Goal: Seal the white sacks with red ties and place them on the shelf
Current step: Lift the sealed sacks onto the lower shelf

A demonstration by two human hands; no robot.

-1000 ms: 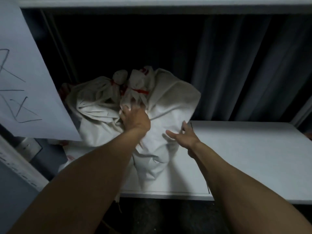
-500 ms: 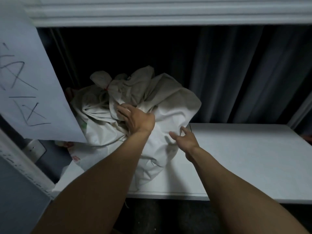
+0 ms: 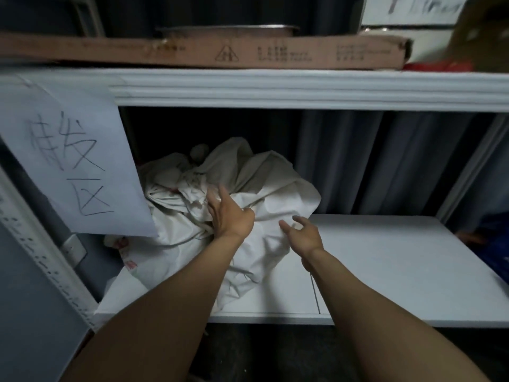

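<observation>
A heap of white sacks (image 3: 270,188) lies at the left end of the white shelf board (image 3: 385,257), bulging back into the dark bay. No red ties show on the sack necks from here; only faint reddish print marks the lower left cloth. My left hand (image 3: 228,213) rests flat on the front of the heap, fingers spread. My right hand (image 3: 303,232) hovers just off the right flank of the sacks, fingers apart and holding nothing.
A paper sign (image 3: 68,166) with handwritten characters hangs over the bay's left side. The upper shelf beam (image 3: 303,88) carries a long flat cardboard box (image 3: 220,52). Dark curtain (image 3: 385,161) backs the bay. Blue and red things (image 3: 493,238) sit far right.
My view has tilted up, bringing the upper shelf and box in. My left hand has let go of the sack necks and opened flat on the heap; the red ties are out of sight.
</observation>
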